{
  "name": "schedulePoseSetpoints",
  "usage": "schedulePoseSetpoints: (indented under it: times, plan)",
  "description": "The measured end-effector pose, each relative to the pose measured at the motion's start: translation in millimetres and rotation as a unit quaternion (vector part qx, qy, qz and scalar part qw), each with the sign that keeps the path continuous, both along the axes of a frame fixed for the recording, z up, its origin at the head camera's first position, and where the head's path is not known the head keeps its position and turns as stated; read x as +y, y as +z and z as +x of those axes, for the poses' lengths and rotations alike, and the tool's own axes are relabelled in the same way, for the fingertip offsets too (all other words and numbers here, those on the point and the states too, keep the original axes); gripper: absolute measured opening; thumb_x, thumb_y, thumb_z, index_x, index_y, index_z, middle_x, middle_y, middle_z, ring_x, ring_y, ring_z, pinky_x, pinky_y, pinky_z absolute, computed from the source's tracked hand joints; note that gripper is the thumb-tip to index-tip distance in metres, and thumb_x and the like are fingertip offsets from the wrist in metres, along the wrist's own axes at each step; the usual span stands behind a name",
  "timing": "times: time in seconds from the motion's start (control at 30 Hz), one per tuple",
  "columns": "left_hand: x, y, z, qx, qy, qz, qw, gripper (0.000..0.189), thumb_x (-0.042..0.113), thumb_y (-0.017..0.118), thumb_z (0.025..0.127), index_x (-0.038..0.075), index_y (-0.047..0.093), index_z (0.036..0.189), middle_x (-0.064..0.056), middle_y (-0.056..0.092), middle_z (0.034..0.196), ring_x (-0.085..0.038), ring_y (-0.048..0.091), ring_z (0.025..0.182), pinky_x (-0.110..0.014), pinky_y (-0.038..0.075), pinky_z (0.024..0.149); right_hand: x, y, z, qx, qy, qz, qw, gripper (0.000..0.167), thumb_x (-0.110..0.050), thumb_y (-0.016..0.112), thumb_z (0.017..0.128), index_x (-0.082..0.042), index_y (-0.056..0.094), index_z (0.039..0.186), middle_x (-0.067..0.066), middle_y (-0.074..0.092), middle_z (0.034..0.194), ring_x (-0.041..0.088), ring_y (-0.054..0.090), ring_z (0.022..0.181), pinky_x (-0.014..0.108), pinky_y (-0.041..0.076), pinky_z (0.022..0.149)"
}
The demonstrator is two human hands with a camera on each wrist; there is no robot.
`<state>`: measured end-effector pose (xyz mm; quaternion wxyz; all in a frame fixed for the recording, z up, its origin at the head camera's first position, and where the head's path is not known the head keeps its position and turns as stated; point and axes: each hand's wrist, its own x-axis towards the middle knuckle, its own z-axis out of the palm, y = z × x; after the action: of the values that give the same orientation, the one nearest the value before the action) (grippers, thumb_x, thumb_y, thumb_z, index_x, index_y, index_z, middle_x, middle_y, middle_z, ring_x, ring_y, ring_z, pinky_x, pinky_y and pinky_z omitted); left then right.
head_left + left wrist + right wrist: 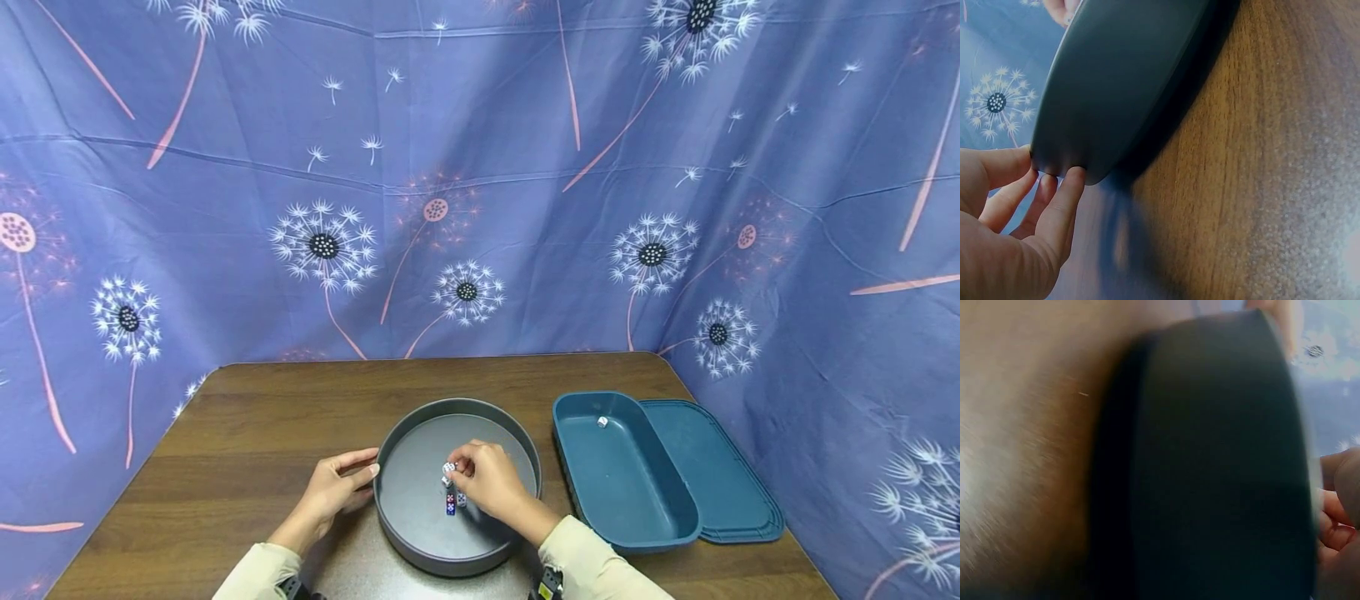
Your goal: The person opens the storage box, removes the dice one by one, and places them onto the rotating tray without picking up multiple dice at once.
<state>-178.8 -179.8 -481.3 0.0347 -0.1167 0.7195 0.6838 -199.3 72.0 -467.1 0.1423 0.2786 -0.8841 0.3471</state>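
A round dark grey pan [420,533] lies on the table with several small dice near its middle. My right hand [491,482] reaches over the pan and pinches a white die [448,468] between thumb and fingertips. Close by are a red die [451,497], a blue die [451,509] and another white die [461,500]. At the pan's left side my left hand [337,487] touches the outer wall with extended fingertips; the left wrist view shows the fingers [1054,219] against that wall. In the right wrist view the pan's wall hides most of the right hand [1341,512].
Right of the pan stands a blue-green plastic container [637,500] with one white die [602,422] inside. Its flat lid [720,467] lies beside it, partly under the container's right side. A blue dandelion-print cloth [510,233] hangs behind the wooden table [285,417].
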Motion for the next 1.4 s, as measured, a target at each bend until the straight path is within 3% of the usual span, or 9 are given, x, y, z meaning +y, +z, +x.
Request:
schedulePoseSetpoints:
  times: [0.43,0.83,1.0,1.2,1.4]
  plan:
    - [2.7,1.0,-0.1,0.005,-0.001,0.002,1.0,0.035,-0.003,0.066,0.086,-0.009,0.06,0.12,-0.018,0.065,0.109,-0.018,0.064,0.085,-0.03,0.059,0.07,-13,-19.8,6.4,-0.019,0.009,0.103,0.9944,0.01,-0.016,0.079,0.075,-0.013,0.072,0.081,-0.014,0.045,0.062,-0.003,0.039,0.056,0.014,0.032,0.051]
    - [2.9,0.0,-0.2,0.008,0.0,0.003,1.0,0.035,-0.003,0.066,0.086,-0.009,0.061,0.12,-0.018,0.066,0.109,-0.018,0.064,0.085,-0.03,0.059,0.07,-15,-19.8,7.5,-0.013,0.007,0.116,0.9932,0.013,-0.015,0.08,0.074,-0.011,0.073,0.084,-0.012,0.048,0.062,-0.002,0.04,0.056,0.015,0.035,0.051]
    - [2.3,-0.2,0.7,0.007,0.002,0.002,1.0,0.035,-0.003,0.066,0.086,-0.009,0.061,0.12,-0.018,0.066,0.11,-0.018,0.064,0.086,-0.03,0.06,0.07,-13,-11.5,1.3,0.005,0.014,0.089,0.9959,0.015,-0.013,0.081,0.073,-0.008,0.074,0.086,-0.009,0.056,0.065,-0.002,0.046,0.059,0.015,0.041,0.054]
    - [1.7,-0.6,2.1,0.006,0.003,0.001,1.0,0.035,-0.003,0.065,0.086,-0.009,0.06,0.121,-0.018,0.065,0.111,-0.017,0.063,0.087,-0.03,0.059,0.07,0,9.4,-9.9,0.015,0.007,0.054,0.9984,0.015,-0.012,0.08,0.076,-0.006,0.073,0.087,-0.003,0.063,0.071,0.005,0.057,0.063,0.017,0.047,0.058]
    - [1.1,0.9,2.2,0.004,0.001,0.004,1.0,0.037,-0.002,0.066,0.086,-0.009,0.06,0.121,-0.018,0.065,0.111,-0.017,0.063,0.085,-0.029,0.059,0.07,28,32.4,-22.5,0.001,-0.028,0.029,0.9992,0.014,-0.014,0.078,0.079,-0.007,0.073,0.091,-0.004,0.065,0.074,0.006,0.059,0.065,0.018,0.049,0.057]
